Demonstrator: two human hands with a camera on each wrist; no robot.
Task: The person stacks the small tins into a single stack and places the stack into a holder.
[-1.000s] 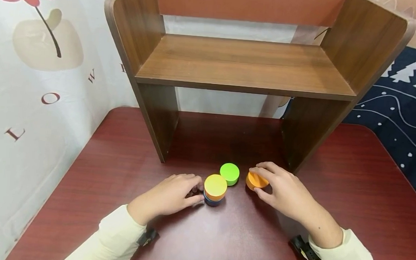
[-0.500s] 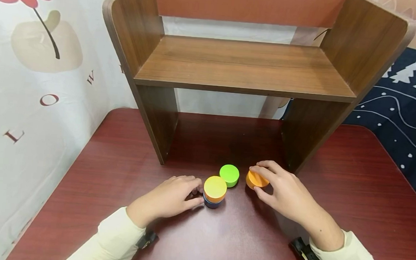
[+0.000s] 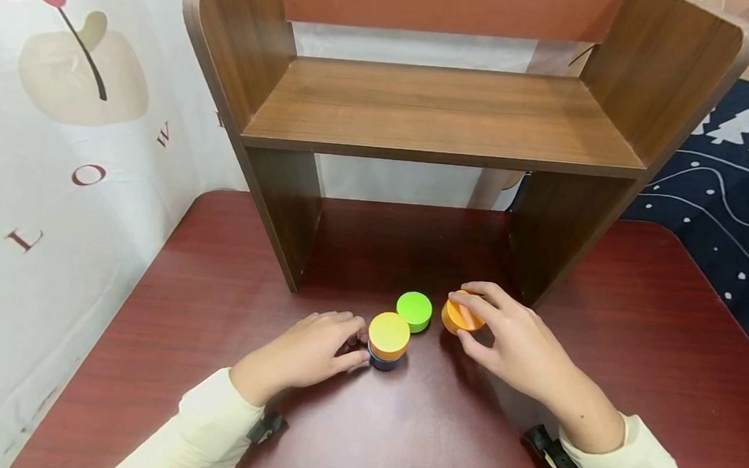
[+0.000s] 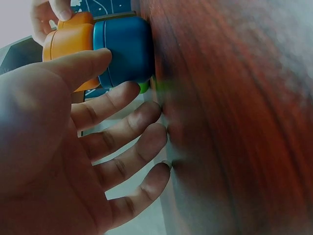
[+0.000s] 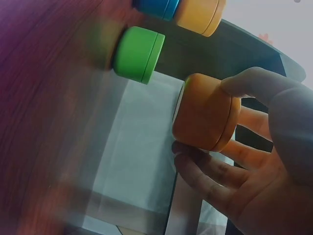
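Observation:
In the head view, my right hand (image 3: 506, 345) holds a small round orange jar (image 5: 203, 112) between thumb and fingers. In the right wrist view its base shows, apart from the table. To the left stands a lidded green jar (image 3: 414, 311) on the table. Beside it is a stack of two: a yellow-orange jar (image 3: 389, 334) on top of a dark blue jar (image 4: 128, 51). My left hand (image 3: 308, 349) rests at the stack's left side, thumb tip against the blue jar and the other fingers loosely bent, fingertips down at the table.
A brown wooden shelf unit (image 3: 448, 116) stands on the dark red table (image 3: 399, 439) just behind the jars. Its side panels reach down to the tabletop on both sides. Printed curtains (image 3: 87, 243) hang at the left and right.
My right hand has raised the orange jar slightly from where it stood. My left hand, the stack and the green jar stay in place; the head view shifts a little.

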